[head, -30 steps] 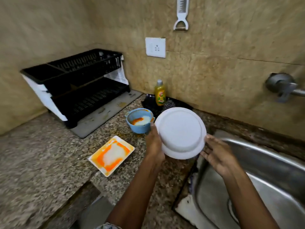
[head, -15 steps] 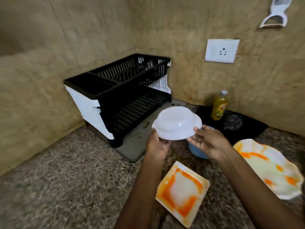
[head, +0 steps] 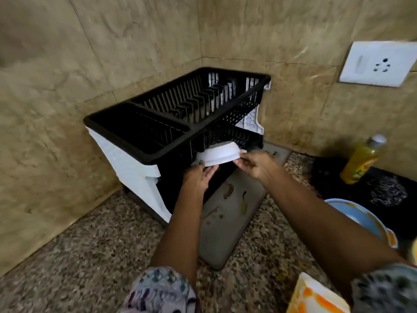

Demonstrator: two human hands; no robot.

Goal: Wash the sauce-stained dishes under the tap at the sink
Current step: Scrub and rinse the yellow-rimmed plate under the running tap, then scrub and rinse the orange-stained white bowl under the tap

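- Head view: a person holds a white bowl upside down with both hands at the open front of a black and white dish rack, at the level of its lower shelf.
- The left hand is under the bowl's near left rim; the fingers reach up to the rim and the thumb lies along its edge, so it pinches the rim.
- The right hand grips the right rim of the bowl, with fingertips curled over the edge.
- The bowl tilts a little, its right side higher, and its far edge sits just under the rack's upper tray.
- The rack stands in the corner of a speckled stone counter, against tan wall tiles.
- A grey mat lies under and in front of the rack, with a few brown stains on it.
- At the right edge a blue bowl with orange sauce on its rim sits on the counter, partly hidden by the right forearm.
- A square white plate smeared with orange sauce lies at the bottom right, cut off by the frame.
- A yellow soap bottle stands on a black tray by the wall, with a steel scrubber beside it.
- A white wall socket is fixed on the tiles above.
- Patterned sleeves show at the bottom of the frame.
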